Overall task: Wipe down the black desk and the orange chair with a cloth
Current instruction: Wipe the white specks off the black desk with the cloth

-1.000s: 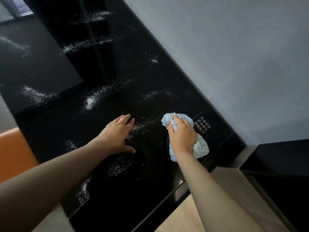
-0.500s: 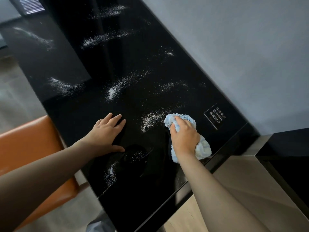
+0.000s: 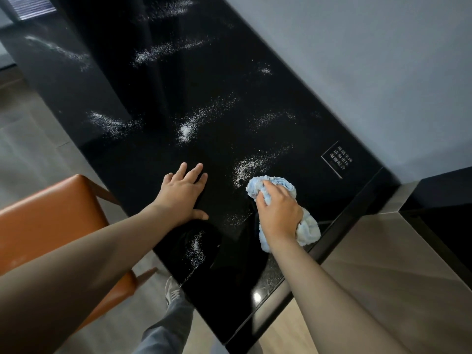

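Two hands on black desk (image 3: 255,80) | left hand (image 3: 182,194) flat, fingers spread, holding nothing | right hand (image 3: 278,210) gripping bunched blue cloth (image 3: 309,227) near desk's right end | white powder (image 3: 185,130) scattered across top | orange chair (image 3: 48,213) at left, beside desk

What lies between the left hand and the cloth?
Head view: mostly bare black desk, with a white powder patch beside the blue cloth and sparse specks toward the left hand.
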Tool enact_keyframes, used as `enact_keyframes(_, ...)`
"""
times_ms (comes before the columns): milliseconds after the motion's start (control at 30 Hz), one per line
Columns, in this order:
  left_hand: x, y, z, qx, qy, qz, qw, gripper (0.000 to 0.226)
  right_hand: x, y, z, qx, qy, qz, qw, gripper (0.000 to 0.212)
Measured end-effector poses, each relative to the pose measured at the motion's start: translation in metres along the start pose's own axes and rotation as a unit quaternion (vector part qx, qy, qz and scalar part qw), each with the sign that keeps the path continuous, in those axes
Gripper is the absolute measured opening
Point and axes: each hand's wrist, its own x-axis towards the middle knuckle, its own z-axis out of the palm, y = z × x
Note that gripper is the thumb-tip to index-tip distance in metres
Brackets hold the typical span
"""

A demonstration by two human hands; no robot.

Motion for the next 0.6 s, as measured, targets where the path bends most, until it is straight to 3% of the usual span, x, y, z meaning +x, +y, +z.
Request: enact_keyframes(600,-0.001,0.008,-0.005,0.006,-0.012,-0.015,1.0,0.109,-0.035,-0.01,0.011,0.013,0.003,-0.036,0.999,0.035)
